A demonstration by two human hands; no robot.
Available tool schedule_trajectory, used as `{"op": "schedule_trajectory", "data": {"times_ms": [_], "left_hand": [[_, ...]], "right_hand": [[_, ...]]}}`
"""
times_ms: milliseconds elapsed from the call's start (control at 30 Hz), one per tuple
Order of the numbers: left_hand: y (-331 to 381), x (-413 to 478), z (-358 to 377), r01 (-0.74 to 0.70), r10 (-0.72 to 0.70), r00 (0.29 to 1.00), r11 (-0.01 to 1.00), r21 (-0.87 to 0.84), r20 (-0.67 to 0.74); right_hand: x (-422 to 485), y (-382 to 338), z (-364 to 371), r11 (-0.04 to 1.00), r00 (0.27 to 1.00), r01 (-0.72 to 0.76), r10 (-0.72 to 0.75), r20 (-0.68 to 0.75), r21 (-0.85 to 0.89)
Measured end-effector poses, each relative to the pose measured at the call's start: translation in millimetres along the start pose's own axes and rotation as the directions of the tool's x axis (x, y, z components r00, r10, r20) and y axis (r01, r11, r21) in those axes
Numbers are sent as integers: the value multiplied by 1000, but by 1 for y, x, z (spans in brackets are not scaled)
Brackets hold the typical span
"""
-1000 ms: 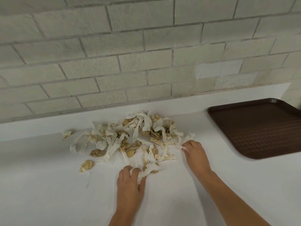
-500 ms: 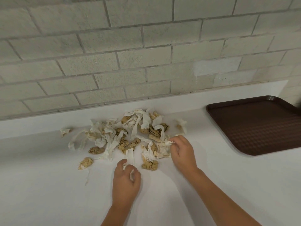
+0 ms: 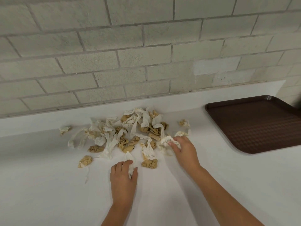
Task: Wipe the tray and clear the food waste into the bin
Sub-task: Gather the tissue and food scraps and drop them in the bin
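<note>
A heap of torn white paper strips and crumpled brown scraps (image 3: 130,132) lies on the white counter (image 3: 48,185) near the wall. My left hand (image 3: 123,178) curls round a white paper strip (image 3: 130,160) at the heap's near edge. At the heap's right edge, my right hand (image 3: 184,149) pinches a white paper wad (image 3: 166,140). A brown tray (image 3: 260,126) sits bare on the counter at the right, apart from both hands.
A grey brick wall (image 3: 130,54) rises behind the counter. Loose scraps lie apart from the heap: one at the far left (image 3: 64,130), one near the front left (image 3: 85,161), one toward the tray (image 3: 184,123).
Both hands have closed their fingers on paper pieces and drawn them nearer. The right hand moved left into the heap's edge, leaving a scrap behind toward the tray.
</note>
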State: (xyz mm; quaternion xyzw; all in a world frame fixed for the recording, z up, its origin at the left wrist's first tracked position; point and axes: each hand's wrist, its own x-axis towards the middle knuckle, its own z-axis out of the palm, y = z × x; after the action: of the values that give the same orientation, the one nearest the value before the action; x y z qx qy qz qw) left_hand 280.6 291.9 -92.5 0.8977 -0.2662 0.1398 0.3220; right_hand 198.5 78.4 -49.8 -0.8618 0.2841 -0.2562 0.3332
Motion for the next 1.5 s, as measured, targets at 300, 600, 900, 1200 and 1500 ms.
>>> {"op": "schedule_trajectory", "data": {"times_ms": [300, 600, 900, 1200, 1500], "left_hand": [[7, -5, -9, 70, -72, 997, 976, -208, -5], [0, -1, -3, -45, 49, 997, 997, -67, 64], [5, -5, -9, -36, 29, 996, 996, 81, 82], [23, -5, -29, 199, -179, 979, 930, -310, 93], [99, -15, -64, 700, -330, 714, 312, -643, 617]], "right_hand": [[3, -16, -70, 867, 970, -136, 214, -112, 479], [47, 25, -33, 926, 932, -142, 245, 267, -351], [29, 36, -28, 962, 954, -236, 257, 155, -141], [-30, 8, -80, 758, 906, -372, 423, 31, 535], [-132, -3, -141, 272, 795, -333, 595, 114, 903]]}}
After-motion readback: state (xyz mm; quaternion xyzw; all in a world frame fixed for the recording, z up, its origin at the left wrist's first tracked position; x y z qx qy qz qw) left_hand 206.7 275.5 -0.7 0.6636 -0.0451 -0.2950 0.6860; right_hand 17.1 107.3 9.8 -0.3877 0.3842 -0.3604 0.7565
